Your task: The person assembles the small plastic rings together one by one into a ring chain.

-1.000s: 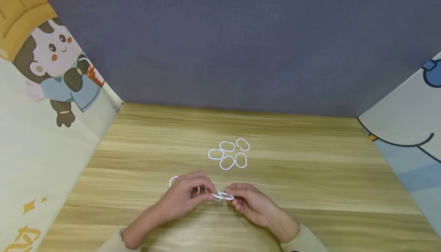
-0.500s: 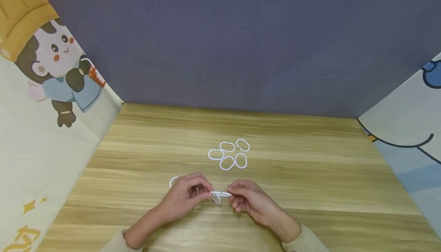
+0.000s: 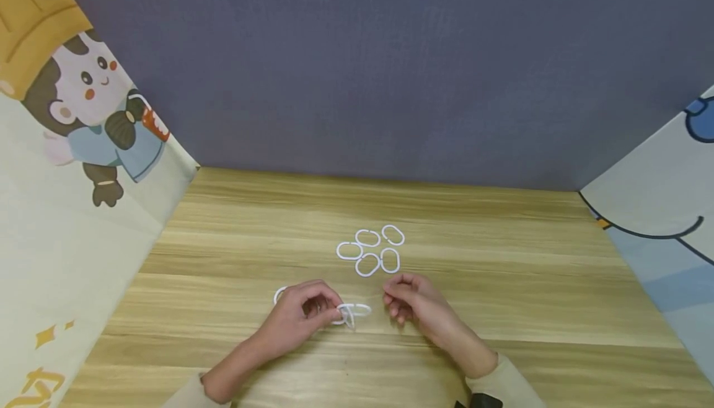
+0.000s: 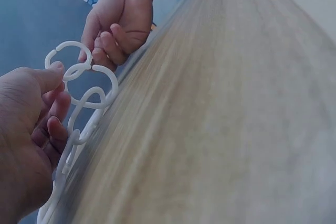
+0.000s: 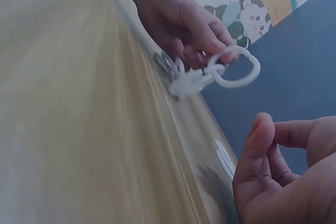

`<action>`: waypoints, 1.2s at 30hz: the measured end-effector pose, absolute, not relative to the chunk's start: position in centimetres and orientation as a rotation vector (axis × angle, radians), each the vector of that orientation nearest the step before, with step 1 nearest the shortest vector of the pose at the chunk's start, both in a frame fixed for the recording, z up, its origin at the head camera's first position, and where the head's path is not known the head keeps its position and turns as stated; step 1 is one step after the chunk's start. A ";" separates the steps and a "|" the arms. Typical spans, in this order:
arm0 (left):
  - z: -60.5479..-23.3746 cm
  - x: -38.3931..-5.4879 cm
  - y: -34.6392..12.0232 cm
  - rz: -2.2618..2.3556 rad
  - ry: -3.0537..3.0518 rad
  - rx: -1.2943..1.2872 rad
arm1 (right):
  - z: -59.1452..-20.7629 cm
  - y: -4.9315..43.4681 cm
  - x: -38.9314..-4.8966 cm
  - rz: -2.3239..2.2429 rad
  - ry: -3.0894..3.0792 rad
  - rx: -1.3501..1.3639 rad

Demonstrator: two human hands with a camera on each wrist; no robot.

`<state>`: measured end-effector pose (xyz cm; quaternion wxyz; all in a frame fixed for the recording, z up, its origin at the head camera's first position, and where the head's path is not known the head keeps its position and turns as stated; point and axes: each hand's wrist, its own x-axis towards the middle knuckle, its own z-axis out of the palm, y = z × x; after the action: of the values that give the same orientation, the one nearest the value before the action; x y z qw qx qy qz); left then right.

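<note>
My left hand (image 3: 298, 312) pinches a chain of white plastic links between thumb and fingertips. In the left wrist view, the end link (image 4: 73, 43) sticks out past the left thumb, and other joined links hang below it along the fingers. From the right wrist, that same end link (image 5: 236, 83) stands free of my right hand. The right hand (image 3: 421, 306) is a short way to the right, its fingers loosely bent and holding nothing. Part of a white link (image 3: 276, 294) shows behind the left hand; the rest is hidden.
Several loose white links (image 3: 349, 259) lie in a group on the wood-grain table (image 3: 502, 259), beyond the hands. A dark panel (image 3: 379, 73) rises at the table's back edge. Panels with cartoon pictures stand at both sides.
My right hand has let go of the end link and moved right and a little away from me. The left hand keeps its pinch on the chain, nearly in place.
</note>
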<state>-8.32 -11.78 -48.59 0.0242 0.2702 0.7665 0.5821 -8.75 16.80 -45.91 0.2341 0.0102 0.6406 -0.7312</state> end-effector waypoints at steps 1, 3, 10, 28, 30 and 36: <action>-48.6 -8.4 -11.8 1.803 2.369 0.824 | -45.9 17.0 -9.0 -2.007 1.787 0.024; -48.7 -8.5 -11.7 1.804 2.366 0.805 | -45.8 17.3 -9.4 -2.002 1.848 0.025; -48.9 -8.7 -11.5 1.812 2.350 0.781 | -46.1 17.8 -10.9 -1.941 2.080 0.117; -48.9 -9.1 -10.8 1.821 2.345 0.753 | -47.5 19.8 -15.6 -1.677 2.706 -0.077; -48.9 -9.1 -10.8 1.821 2.346 0.751 | -47.6 19.9 -16.1 -1.633 2.739 -0.112; -49.0 -9.1 -10.6 1.820 2.354 0.740 | -47.8 19.8 -17.0 -1.491 2.826 -0.203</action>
<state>-9.09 -10.59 -48.97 0.0377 0.2413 0.7672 0.5931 -17.01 19.80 -47.79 -0.0300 -0.0633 0.8823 -0.4655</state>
